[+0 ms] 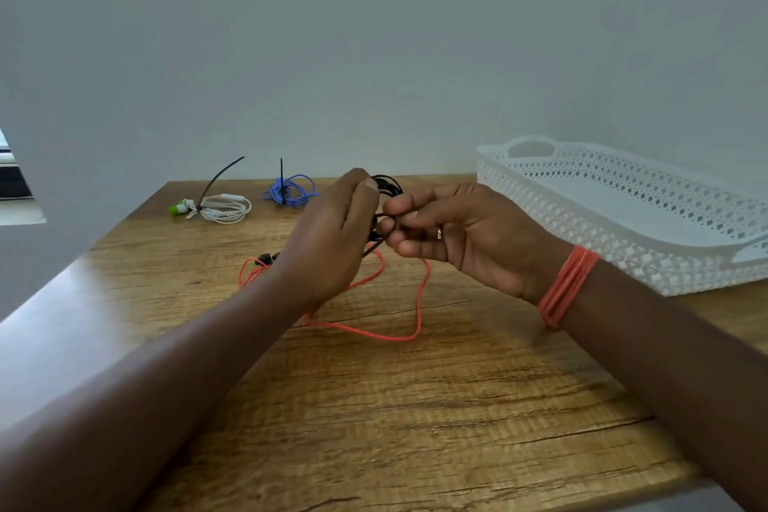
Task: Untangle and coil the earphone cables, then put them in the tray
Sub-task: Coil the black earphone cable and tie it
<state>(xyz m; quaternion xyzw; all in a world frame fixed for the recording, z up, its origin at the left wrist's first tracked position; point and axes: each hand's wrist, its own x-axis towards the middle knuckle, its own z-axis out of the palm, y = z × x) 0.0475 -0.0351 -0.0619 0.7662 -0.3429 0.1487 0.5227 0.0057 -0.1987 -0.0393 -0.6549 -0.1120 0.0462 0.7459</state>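
Note:
My left hand (pixel 332 237) and my right hand (pixel 457 237) meet above the middle of the wooden table, both pinching a black earphone cable (pixel 388 184) wound into small loops between them. An orange earphone cable (pixel 419 303) lies loose on the table under my hands, its dark earbuds (pixel 266 258) showing left of my left wrist. A white earphone coil (pixel 224 209) with green buds and a black tie sits at the back left. A blue coil (pixel 291 190) with a black tie lies beside it. The white lattice tray (pixel 623 237) stands at the right, holding nothing I can see.
The wooden table (pixel 374 407) ends at a grey wall behind. Its left edge runs diagonally toward me. Orange bands (pixel 565 287) circle my right wrist, and a ring is on one finger.

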